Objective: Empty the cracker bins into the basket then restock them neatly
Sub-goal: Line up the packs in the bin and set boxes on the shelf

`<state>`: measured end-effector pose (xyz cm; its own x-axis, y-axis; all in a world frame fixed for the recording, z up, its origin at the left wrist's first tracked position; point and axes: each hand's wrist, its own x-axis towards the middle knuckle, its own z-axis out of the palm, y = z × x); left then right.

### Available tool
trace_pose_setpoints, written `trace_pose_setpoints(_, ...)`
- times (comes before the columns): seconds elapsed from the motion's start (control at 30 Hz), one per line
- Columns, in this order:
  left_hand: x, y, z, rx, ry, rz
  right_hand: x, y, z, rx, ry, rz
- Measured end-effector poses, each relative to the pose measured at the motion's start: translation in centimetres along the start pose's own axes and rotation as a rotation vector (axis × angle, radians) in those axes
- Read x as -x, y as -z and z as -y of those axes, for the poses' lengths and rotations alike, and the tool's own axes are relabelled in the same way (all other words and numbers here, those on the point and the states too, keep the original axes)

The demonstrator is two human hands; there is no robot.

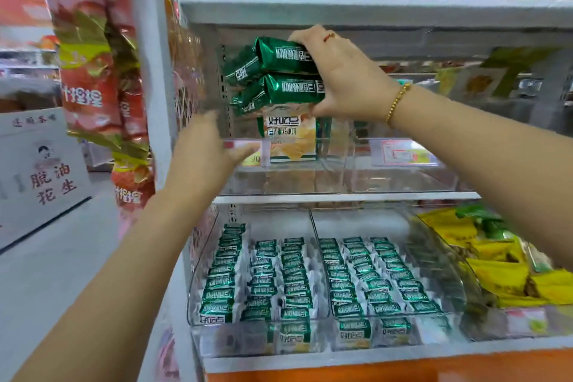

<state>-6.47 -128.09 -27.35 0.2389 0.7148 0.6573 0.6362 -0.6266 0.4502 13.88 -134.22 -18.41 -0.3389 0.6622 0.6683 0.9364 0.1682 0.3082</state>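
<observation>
My right hand (341,77) grips a stack of several green cracker packs (279,77) and holds it above the clear upper bin (328,164) on the middle shelf. One pack (290,138) stands upright inside that bin, just under the stack. My left hand (207,149), blurred, is open with fingers extended at the bin's left front corner, beside the price label. On the shelf below, two clear bins (313,226) hold neat rows of small green cracker packs (279,282). No basket is in view.
A second clear bin (403,177) sits right of the upper one. Yellow and green snack bags (496,263) lie at the lower right. Red snack bags (93,71) hang on the left by the white shelf post (152,71). A cardboard box (40,170) stands on the floor.
</observation>
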Motion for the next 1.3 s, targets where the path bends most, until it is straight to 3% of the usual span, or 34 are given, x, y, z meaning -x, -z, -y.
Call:
trace_pose_setpoints(0.17,0.9,-1.4,1.9,-0.026,-0.159,-0.013,-4.2,-2.5,-1.5,-0.081,-0.102,0.254)
trace_pose_setpoints(0.4,0.4,-2.0,3.3,-0.016,-0.228,-0.048,-8.1,-6.7,-4.0,-0.073,-0.280,0.687)
trace_pose_setpoints(0.57,0.4,-1.9,3.7,-0.014,-0.265,-0.042,-8.9,-8.6,-5.6,-0.133,-0.376,0.830)
trace_pose_setpoints(0.73,0.5,-1.8,3.7,-0.021,-0.254,-0.039,-8.6,-9.4,-5.0,-0.215,-0.391,0.799)
trace_pose_setpoints(0.93,1.3,-1.9,3.1,-0.064,-0.237,-0.024,-6.9,-9.3,-4.0,-0.032,-0.336,0.670)
trace_pose_setpoints(1.13,5.3,-2.0,1.5,0.139,-0.238,-0.143,-2.1,-4.0,0.5,-0.006,-0.233,0.348)
trace_pose_setpoints(1.2,7.2,-2.3,0.7,0.209,-0.200,-0.040,1.3,-2.0,3.1,-0.111,-0.214,0.312)
trace_pose_setpoints(1.3,9.6,-3.9,0.2,0.071,-0.115,0.392,7.5,-0.3,6.4,-0.269,-0.214,0.394)
